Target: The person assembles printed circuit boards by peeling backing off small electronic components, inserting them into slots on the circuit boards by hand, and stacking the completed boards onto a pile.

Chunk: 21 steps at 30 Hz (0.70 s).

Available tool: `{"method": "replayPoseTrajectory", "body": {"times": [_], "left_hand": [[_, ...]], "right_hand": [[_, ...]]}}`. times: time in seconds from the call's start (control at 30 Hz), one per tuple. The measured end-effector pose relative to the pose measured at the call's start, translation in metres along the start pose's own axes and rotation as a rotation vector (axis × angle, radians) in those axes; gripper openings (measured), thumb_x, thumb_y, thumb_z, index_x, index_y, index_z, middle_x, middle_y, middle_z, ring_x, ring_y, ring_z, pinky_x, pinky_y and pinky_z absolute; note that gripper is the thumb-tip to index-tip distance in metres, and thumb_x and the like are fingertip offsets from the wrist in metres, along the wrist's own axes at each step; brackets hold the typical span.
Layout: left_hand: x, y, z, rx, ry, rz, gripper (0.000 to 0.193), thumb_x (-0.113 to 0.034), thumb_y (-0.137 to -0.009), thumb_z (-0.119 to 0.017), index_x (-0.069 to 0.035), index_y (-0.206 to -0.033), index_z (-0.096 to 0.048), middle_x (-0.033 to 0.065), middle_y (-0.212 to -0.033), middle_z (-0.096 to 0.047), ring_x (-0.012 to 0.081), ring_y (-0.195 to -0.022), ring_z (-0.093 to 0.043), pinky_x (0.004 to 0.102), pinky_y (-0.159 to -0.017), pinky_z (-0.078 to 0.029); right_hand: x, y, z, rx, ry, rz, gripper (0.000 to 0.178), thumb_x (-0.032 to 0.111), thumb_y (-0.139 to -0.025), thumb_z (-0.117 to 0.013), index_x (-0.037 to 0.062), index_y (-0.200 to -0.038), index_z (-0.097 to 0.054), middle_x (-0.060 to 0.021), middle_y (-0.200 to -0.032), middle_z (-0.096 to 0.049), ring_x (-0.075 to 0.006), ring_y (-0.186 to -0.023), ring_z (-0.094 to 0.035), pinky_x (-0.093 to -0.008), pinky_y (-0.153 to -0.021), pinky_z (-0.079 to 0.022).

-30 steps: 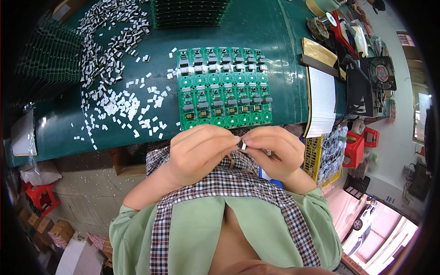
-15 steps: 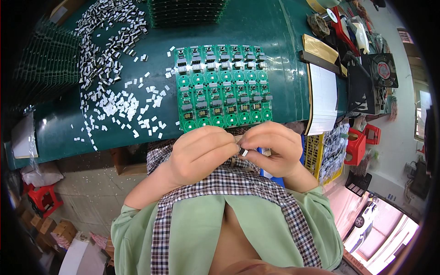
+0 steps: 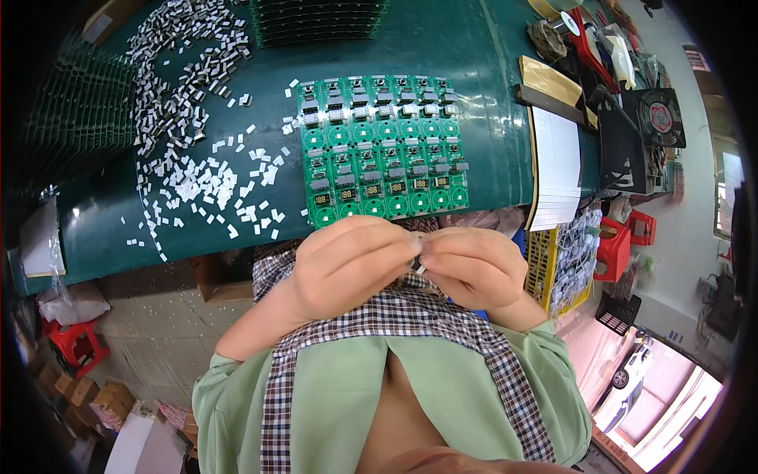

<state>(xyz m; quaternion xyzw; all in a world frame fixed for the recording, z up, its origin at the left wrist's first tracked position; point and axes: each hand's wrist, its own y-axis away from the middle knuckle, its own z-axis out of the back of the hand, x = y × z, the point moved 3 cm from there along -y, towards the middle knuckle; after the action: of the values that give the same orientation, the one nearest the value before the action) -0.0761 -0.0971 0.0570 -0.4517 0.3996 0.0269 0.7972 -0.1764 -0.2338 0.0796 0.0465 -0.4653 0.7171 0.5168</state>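
Observation:
My left hand (image 3: 347, 265) and my right hand (image 3: 478, 267) meet just off the table's near edge, fingertips almost touching. Pinched between them is a small black-and-white block (image 3: 420, 269), mostly covered by the fingers. Both hands are closed. Right beyond them lies a panel of green circuit boards (image 3: 384, 150) in two rows, with small digit displays on it. Displays in the near row look dark with yellowish digits; those in the far row look pale. To its left are scattered white pieces (image 3: 207, 182) and a heap of small dark-and-white blocks (image 3: 178, 103).
Stacked green boards (image 3: 83, 99) rise at the left, with another stack (image 3: 316, 22) at the back. White sheets (image 3: 555, 162) lie on the green table (image 3: 493, 110) at the right. A yellow crate (image 3: 540, 265) and red stools (image 3: 611, 249) stand beyond its edge.
My right hand's fingers have closed in against the left fingertips, covering more of the small block. My left hand has barely moved. The board panel appears slightly shifted left in view.

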Motion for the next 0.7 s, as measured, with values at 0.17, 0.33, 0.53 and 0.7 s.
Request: {"method": "replayPoseTrajectory", "body": {"times": [0.17,0.33,0.53,0.7], "left_hand": [[0.0,0.006,0.001,0.013,-0.024,-0.061,0.024,0.001,-0.063,-0.073,0.001,-0.086,-0.065,0.0111,-0.081,-0.064,0.025,-0.071,-0.064,0.0312,-0.059,-0.053],[-0.002,0.002,0.016,-0.002,-0.197,-0.041,0.021,-0.002,-0.061,-0.073,-0.001,-0.081,-0.064,0.0089,-0.076,-0.062,0.0244,-0.066,-0.062,0.0307,-0.055,-0.05],[0.001,0.003,0.01,0.006,-0.123,-0.023,0.023,-0.003,-0.058,-0.075,-0.005,-0.079,-0.063,0.0053,-0.075,-0.062,0.022,-0.066,-0.06,0.03,-0.055,-0.048],[0.0,0.003,0.006,0.05,-0.078,-0.031,0.021,-0.006,-0.06,-0.074,-0.007,-0.078,-0.063,0.0026,-0.075,-0.062,0.0195,-0.066,-0.06,0.0276,-0.054,-0.047]], "right_hand": [[0.003,0.001,0.0,-0.01,0.032,0.003,0.024,-0.002,-0.063,-0.075,-0.0002,-0.085,-0.066,-0.0108,-0.083,-0.066,-0.0215,-0.071,-0.067,-0.0281,-0.06,-0.056],[-0.007,-0.004,0.02,0.02,0.107,-0.107,0.023,-0.004,-0.064,-0.074,-0.0001,-0.086,-0.066,-0.0114,-0.082,-0.066,-0.0228,-0.072,-0.066,-0.0299,-0.062,-0.055],[-0.012,-0.016,0.015,0.142,-0.134,-0.345,0.035,0.005,-0.064,-0.079,0.0002,-0.096,-0.065,-0.0126,-0.096,-0.066,-0.0242,-0.085,-0.065,-0.0299,-0.071,-0.053],[-0.004,-0.007,0.002,0.155,-0.237,-0.215,0.025,0.003,-0.067,-0.076,0.0002,-0.09,-0.067,-0.0109,-0.089,-0.067,-0.0214,-0.076,-0.066,-0.0288,-0.064,-0.054]]}}
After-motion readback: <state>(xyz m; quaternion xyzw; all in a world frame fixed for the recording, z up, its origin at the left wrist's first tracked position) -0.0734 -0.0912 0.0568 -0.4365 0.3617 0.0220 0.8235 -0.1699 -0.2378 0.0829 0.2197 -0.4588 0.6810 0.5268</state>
